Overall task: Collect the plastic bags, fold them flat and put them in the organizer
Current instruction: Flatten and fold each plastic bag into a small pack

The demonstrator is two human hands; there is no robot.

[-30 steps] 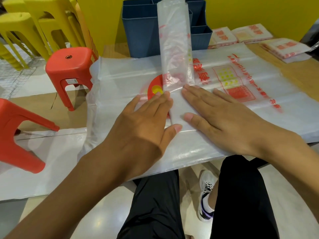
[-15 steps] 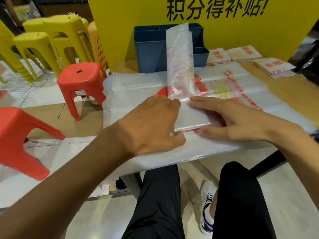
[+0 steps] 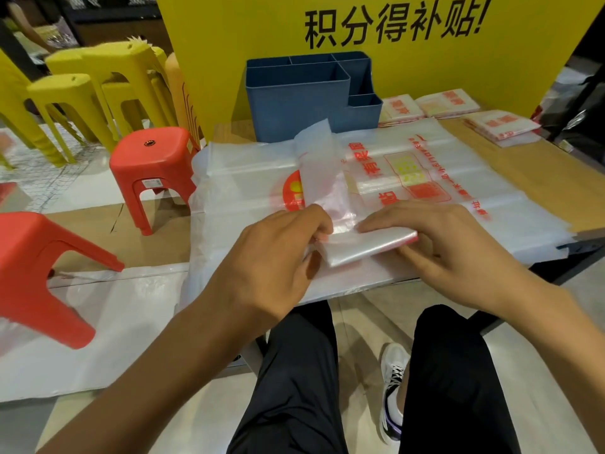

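Note:
A clear plastic bag (image 3: 360, 245), folded into a narrow strip with red print, lies near the table's front edge. Its far end (image 3: 319, 158) curls up and back toward me. My left hand (image 3: 278, 253) pinches the strip at its fold, and my right hand (image 3: 435, 237) grips the folded lower part from the right. Under it a large flat bag (image 3: 458, 185) with red and yellow print is spread over the table. The blue organizer (image 3: 294, 103), with several compartments, stands at the table's back edge.
Three folded bags (image 3: 448, 103) lie at the back right of the wooden table (image 3: 540, 178). Red stools (image 3: 154, 165) and yellow stools (image 3: 82, 90) stand to the left. A yellow sign (image 3: 393, 44) rises behind the organizer. My legs are under the table's edge.
The upright strip has bent down toward me. Both hands went from pressing flat on the bag to gripping its folded lower part. The view has tilted up, showing the sign.

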